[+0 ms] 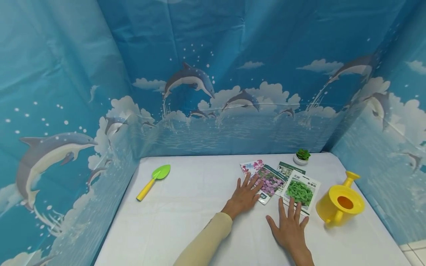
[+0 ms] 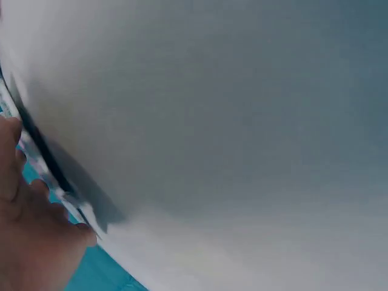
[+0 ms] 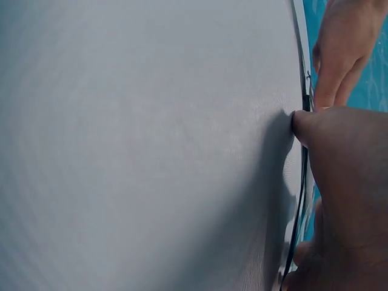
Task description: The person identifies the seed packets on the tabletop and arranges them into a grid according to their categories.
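Several seed packets lie in an overlapping cluster on the white table. My left hand (image 1: 243, 197) has its fingers spread over the packet with purple flowers (image 1: 272, 180), overlapping the lower part of the packet with pink blossoms (image 1: 247, 167). Fingers straight, my right hand (image 1: 290, 229) touches the lower edge of the white packet with green leaves (image 1: 300, 190). Partly hidden behind that one is a green-topped packet with small white flowers (image 1: 290, 168). In the left wrist view, the left hand (image 2: 36, 242) reaches over packet edges; the right wrist view shows the right hand (image 3: 357, 188) low over the table.
A yellow watering can (image 1: 336, 207) stands right of the packets, its spout toward the back. Behind them is a small succulent in a white pot (image 1: 301, 157). A green trowel with a yellow handle (image 1: 154, 182) lies at left. Dolphin-print curtains (image 1: 213, 136) enclose the table (image 1: 186, 207).
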`<state>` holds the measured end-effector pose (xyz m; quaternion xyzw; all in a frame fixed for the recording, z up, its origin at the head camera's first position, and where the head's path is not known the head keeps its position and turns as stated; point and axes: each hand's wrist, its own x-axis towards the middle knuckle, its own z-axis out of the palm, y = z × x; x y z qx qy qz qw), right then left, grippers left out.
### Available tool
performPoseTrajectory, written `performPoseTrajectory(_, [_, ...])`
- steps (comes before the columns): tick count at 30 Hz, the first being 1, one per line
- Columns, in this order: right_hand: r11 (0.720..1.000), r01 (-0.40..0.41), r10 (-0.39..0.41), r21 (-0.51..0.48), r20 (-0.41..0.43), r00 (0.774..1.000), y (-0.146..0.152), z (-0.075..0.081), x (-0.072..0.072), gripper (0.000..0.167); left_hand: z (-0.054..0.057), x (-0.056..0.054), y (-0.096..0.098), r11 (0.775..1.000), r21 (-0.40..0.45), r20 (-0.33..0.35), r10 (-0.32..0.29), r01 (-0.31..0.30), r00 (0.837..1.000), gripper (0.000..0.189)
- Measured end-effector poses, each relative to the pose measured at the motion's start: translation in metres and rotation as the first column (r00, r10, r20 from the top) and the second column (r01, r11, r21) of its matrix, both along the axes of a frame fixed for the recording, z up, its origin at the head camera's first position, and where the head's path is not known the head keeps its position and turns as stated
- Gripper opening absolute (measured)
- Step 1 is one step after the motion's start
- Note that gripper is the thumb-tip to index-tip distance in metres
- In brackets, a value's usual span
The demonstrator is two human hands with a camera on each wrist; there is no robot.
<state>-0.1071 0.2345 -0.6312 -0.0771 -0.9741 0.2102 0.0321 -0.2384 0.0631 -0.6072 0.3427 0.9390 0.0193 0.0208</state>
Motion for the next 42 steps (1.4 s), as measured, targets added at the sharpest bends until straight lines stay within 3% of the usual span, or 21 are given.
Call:
performPoseTrajectory(5, [1.0, 0.0, 0.0, 0.001, -0.018, 1.0, -0.001, -0.002, 0.001, 0.092, -0.004, 0.003, -0.002, 0.999, -0.05, -0.032, -0.006, 0.005, 0.999, 0.058])
performPoseTrajectory(15, [1.0, 0.004, -0.004, -0.004, 0.106, 0.994, 0.0, 0.0, -0.002, 0.095, -0.008, 0.007, -0.005, 0.999, -0.043, -0.04, -0.017, 0.015, 0.999, 0.059])
performPoseTrajectory(31, [1.0, 0.013, -0.01, -0.019, 0.11, 0.994, 0.001, -0.002, -0.003, 0.096, -0.009, 0.019, -0.015, 0.998, 0.021, -0.051, -0.05, 0.052, 0.997, 0.061])
performPoseTrajectory(42, [1.0, 0.017, -0.014, -0.019, 0.144, 0.989, 0.0, 0.001, -0.003, 0.096, -0.007, 0.022, -0.018, 0.996, 0.031, -0.102, -0.081, 0.085, 0.991, 0.059])
